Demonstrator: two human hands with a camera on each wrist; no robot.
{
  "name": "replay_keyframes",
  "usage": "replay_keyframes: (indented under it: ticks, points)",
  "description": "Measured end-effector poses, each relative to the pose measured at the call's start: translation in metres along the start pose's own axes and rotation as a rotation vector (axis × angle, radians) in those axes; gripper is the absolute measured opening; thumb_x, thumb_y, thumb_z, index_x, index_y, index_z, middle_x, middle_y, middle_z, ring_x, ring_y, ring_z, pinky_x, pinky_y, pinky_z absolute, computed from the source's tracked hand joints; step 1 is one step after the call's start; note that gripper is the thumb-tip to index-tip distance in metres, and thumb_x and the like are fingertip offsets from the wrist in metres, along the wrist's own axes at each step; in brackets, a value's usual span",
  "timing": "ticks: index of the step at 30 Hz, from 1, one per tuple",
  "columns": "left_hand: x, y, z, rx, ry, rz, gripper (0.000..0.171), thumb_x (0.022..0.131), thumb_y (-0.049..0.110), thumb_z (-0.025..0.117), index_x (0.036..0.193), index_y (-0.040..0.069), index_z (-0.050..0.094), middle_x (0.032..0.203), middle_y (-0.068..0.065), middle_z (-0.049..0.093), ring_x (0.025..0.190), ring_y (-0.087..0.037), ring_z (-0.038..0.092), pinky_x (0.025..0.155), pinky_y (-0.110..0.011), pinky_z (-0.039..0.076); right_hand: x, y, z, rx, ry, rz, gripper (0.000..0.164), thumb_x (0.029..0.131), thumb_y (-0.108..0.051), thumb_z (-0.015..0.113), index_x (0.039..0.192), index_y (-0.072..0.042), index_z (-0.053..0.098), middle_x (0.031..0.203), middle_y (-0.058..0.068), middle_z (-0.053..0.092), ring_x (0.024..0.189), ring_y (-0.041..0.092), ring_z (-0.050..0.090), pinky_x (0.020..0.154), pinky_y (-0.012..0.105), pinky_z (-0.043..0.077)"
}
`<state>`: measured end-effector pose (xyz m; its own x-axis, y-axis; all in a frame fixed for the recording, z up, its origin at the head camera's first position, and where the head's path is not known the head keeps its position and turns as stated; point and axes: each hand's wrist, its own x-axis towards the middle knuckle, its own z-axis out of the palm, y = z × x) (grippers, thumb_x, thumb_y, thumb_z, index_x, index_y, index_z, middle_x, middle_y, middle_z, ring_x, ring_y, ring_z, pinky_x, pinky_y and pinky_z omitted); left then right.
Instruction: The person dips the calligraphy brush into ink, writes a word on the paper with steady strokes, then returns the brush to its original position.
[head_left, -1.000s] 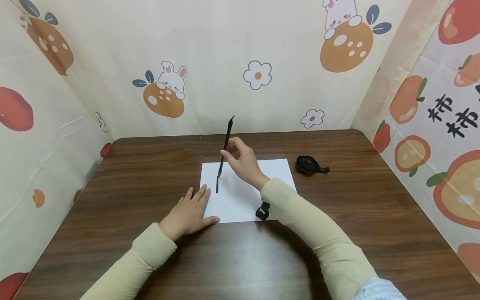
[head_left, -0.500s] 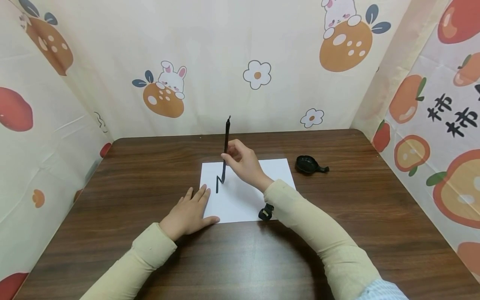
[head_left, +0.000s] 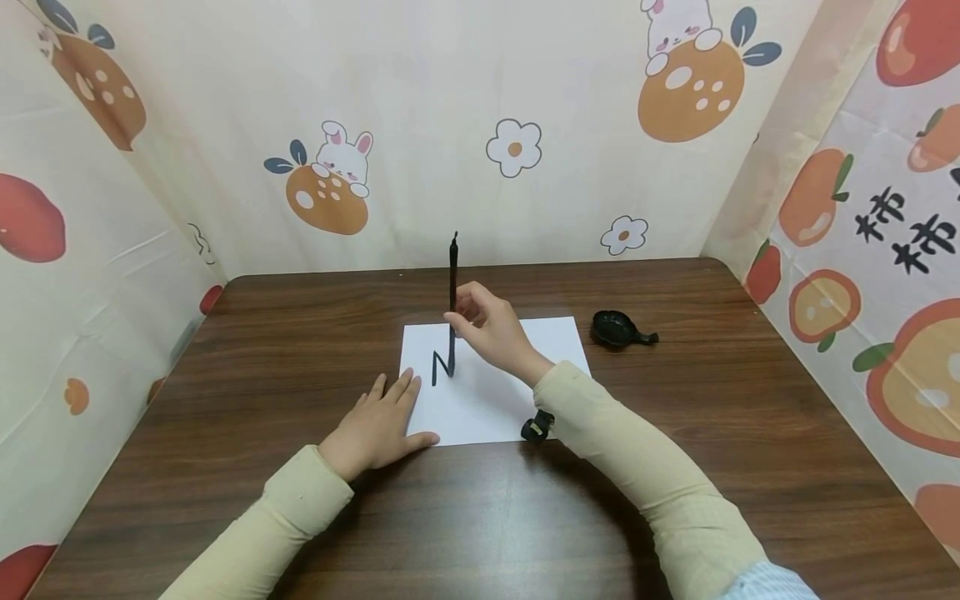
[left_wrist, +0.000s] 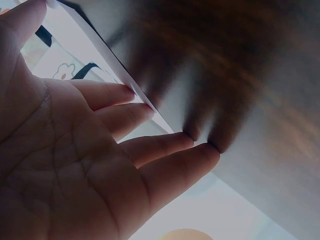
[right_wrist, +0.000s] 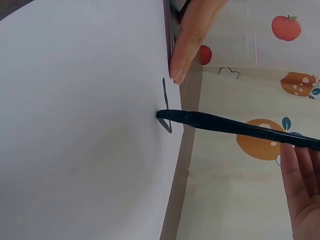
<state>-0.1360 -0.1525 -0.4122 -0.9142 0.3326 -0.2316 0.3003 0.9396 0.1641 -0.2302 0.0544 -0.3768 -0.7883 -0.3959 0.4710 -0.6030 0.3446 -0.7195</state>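
My right hand (head_left: 495, 331) pinches a dark writing brush (head_left: 453, 275) by its shaft and holds it nearly upright. The brush's tip presses on a sheet of white paper (head_left: 495, 408), at the lower end of a black slanting stroke. On the paper, a vertical line and that slanting stroke (head_left: 440, 363) meet at the top. My left hand (head_left: 378, 425) lies flat with fingers spread, across the paper's left edge and the table. In the right wrist view the brush (right_wrist: 225, 124) runs from my fingers (right_wrist: 295, 175) down to the inked lines.
A small black ink dish (head_left: 617, 330) with a short handle stands right of the paper on the brown wooden table (head_left: 720, 400). A black wrist camera (head_left: 537, 427) hangs under my right sleeve, over the paper's lower edge. Printed cloth walls (head_left: 427, 100) enclose the table.
The brush tip has moved down and right from the vertical line's top, drawing the slanting stroke. My right hand shifted slightly right with it, and the brush became more upright. My left hand stayed still.
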Motion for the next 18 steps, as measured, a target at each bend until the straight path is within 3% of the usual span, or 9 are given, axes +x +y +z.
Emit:
replay_keyframes:
  ticks: [18]
  points:
    - [-0.0002,-0.0005,0.0002,-0.017,-0.004,-0.004,0.093,0.090,0.064,0.055,0.154,0.003,0.028,0.162,-0.017,0.022,0.142,-0.055,0.024,0.107,-0.068,0.033,0.0056,-0.0019,-0.0068,0.062,-0.016,-0.001,0.019,0.095,-0.015,0.065,0.111,-0.008,0.058,0.092,0.007,0.065,0.074,0.015,0.065,0.065,0.025,0.057]
